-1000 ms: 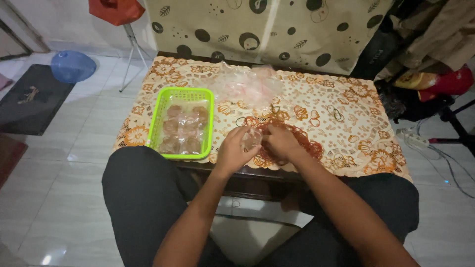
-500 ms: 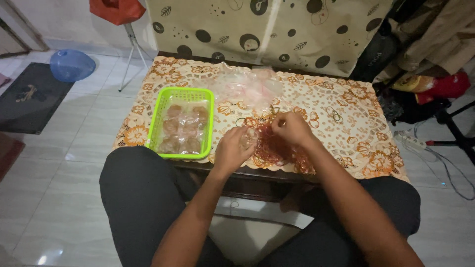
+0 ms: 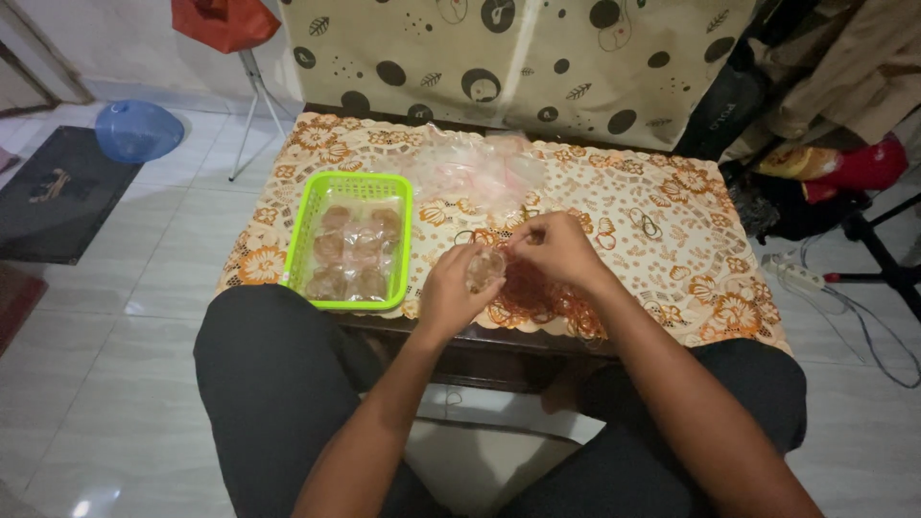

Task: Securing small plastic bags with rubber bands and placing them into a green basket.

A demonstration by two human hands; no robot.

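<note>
Small clear plastic packet (image 3: 485, 268) held above the table's (image 3: 672, 278) near edge, left hand (image 3: 449, 297) cupped around its body, right hand (image 3: 559, 251) pinching the top (likely light, soft, slippery; best gripped at the neck).

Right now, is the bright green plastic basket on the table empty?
No, the bright green plastic basket holds several small clear-wrapped brown pieces, lying left of the left hand.
</note>
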